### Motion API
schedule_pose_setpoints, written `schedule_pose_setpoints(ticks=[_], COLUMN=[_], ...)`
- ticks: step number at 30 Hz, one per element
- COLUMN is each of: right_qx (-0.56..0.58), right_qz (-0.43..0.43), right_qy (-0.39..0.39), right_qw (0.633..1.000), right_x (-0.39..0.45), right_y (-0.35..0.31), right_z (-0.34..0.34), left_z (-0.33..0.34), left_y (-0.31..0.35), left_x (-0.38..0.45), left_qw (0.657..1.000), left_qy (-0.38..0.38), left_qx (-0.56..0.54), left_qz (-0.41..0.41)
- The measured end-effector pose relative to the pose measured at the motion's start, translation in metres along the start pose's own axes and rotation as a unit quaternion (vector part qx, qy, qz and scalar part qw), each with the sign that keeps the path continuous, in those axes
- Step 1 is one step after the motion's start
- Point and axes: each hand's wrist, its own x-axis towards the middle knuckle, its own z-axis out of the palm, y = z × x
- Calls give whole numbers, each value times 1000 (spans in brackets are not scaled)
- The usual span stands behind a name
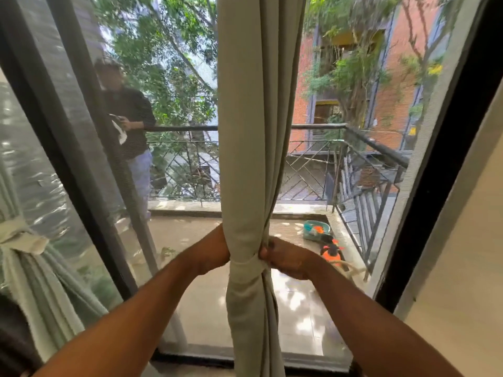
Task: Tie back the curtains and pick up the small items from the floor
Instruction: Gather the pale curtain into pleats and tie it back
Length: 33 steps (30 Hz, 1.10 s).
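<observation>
Seen from above at a screened balcony door: pale sage-green fabric curtain (255, 131) hanging at centre frame, gathered to a narrow waist by a matching cloth tie-back band (246, 263) wrapped around it. Left hand (215, 250) pressed against the curtain's left side at the band, fingers hidden behind the folds, so grip impossible to judge. Right hand (285, 258) at the band's right side, fingers curled and pinching the tie-back against the fabric. At far left, a second light-green curtain (40, 281), already bound with a pale knotted cloth tie (21, 238). Beyond the mesh, on the tiled balcony floor (190, 235) near the black metal railing (375, 148): a teal plastic basin (315, 229) and, just beside it, orange-and-black items (332, 253) too blurred to identify. At the left rail, a person in a dark top (130, 118), standing
</observation>
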Motion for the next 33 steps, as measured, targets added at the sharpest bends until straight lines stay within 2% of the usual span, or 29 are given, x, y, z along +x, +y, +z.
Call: schedule_pose_setpoints(ticks=[2,5,7,10,13,15,17,18,19,23,26,28,30,31,33], right_qx=[-45,-36,2,75,169,209,203,200,197,153,260,307,306,270,120], right_qz=[-71,-169,-210,-247,-271,-282,-277,-278,-281,-279,-310,-318,-344,-352,-340], right_qy=[74,216,322,426,511,540,552,551,553,603,597,578,553,548,556], right_qw=[994,961,923,867,798,765,760,761,759,732,693,686,695,709,749], right_x=[-4,-16,-21,-25,-38,-51,-60,-64,-67,-77,-84,-90,-90,-88,-79], right_y=[-5,-2,2,1,-1,4,15,21,23,20,10,8,7,8,11], right_z=[-7,-9,-7,-1,15,27,35,38,39,39,44,49,62,71,90], left_z=[2,3,5,13,13,10,15,23,34,69,70,65,60,58,53], left_y=[-9,-17,-21,-17,-13,-16,-17,-16,-14,-22,-32,-37,-42,-45,-46], left_x=[-1,-3,-3,-5,-9,-21,-36,-43,-47,-38,-23,-17,-15,-14,-15], left_qw=[999,994,991,990,992,997,994,992,995,993,976,963,952,949,947], left_qy=[45,107,132,139,99,13,-83,-98,-76,114,213,266,306,315,321], left_qx=[-10,-4,-1,9,74,68,54,53,49,-23,-46,-30,3,20,33], left_qz=[-19,-7,-3,9,0,-34,-51,-54,-47,6,6,12,-2,-11,-12])
